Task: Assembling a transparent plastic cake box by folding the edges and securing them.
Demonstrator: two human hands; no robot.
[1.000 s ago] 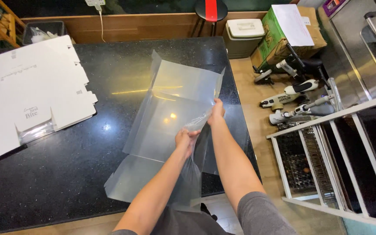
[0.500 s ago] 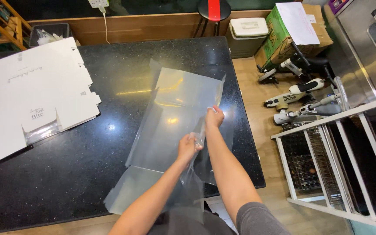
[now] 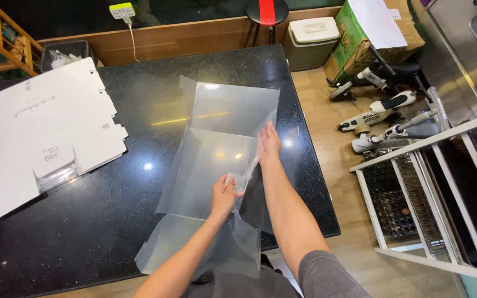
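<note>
Left hand (image 3: 224, 194) pinches the near part of a creased flap on the clear, flat-cut plastic box sheet (image 3: 216, 160), fingers closed on it. Right hand (image 3: 269, 144) lies open farther up the same flap, palm pressing its edge. The hands sit apart along one fold line. The sheet is spread on the black speckled stone countertop (image 3: 111, 221), its near end hanging off the edge by the person's body. This looks like the side-panel folding stage, with the flap being raised along its crease. That fold calls for even pressure from both hands so the crease runs straight. To the left lies a stack of white flat die-cut cardboard blanks (image 3: 40, 132).
</note>
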